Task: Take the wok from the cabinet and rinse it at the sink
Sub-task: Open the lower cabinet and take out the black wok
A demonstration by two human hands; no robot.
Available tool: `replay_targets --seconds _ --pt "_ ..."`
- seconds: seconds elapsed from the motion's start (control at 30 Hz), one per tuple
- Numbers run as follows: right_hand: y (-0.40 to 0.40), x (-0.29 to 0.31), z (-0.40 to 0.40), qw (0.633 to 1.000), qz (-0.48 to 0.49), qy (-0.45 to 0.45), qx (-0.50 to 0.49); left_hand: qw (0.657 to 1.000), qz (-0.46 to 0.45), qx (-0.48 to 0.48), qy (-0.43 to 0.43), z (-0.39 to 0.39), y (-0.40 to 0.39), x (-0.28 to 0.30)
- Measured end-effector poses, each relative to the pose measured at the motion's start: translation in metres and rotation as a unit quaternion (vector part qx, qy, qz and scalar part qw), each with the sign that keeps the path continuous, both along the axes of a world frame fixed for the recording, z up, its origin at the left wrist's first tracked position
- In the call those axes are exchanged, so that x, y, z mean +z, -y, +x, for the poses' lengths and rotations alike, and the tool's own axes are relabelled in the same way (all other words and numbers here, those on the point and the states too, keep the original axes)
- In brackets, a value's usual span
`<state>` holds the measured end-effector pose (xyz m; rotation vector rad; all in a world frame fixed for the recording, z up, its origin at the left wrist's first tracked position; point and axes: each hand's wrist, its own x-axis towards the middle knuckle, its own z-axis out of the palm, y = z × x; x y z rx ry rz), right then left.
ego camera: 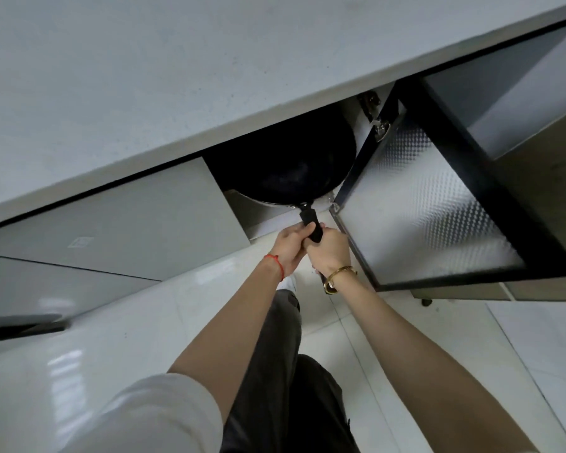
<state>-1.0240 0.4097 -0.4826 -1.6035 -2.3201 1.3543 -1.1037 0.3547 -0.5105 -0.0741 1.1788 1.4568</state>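
Note:
A black wok lies partly inside the open cabinet under the grey countertop, its bowl half hidden by the counter's edge. Its black handle sticks out toward me. My left hand, with a red string at the wrist, and my right hand, with a gold bracelet, are both wrapped around the handle, side by side. The sink is not in view.
The cabinet door, black-framed with a patterned frosted panel, stands open to the right of my hands. A closed grey cabinet front is on the left. Glossy white floor tiles and my dark trousers lie below.

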Motion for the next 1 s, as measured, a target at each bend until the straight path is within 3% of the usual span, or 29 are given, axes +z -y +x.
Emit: replay_targets --seconds 0.5,1.0 --pt "0.105 0.104 0.127 0.998 -0.019 0.016 -0.062 0.997 -0.034 -0.069 0.016 0.122 0.095 0.109" --pt "0.218 0.225 0.227 0.996 -0.036 -0.029 -0.074 0.995 -0.039 -0.087 -0.022 0.217 0.207 0.234"
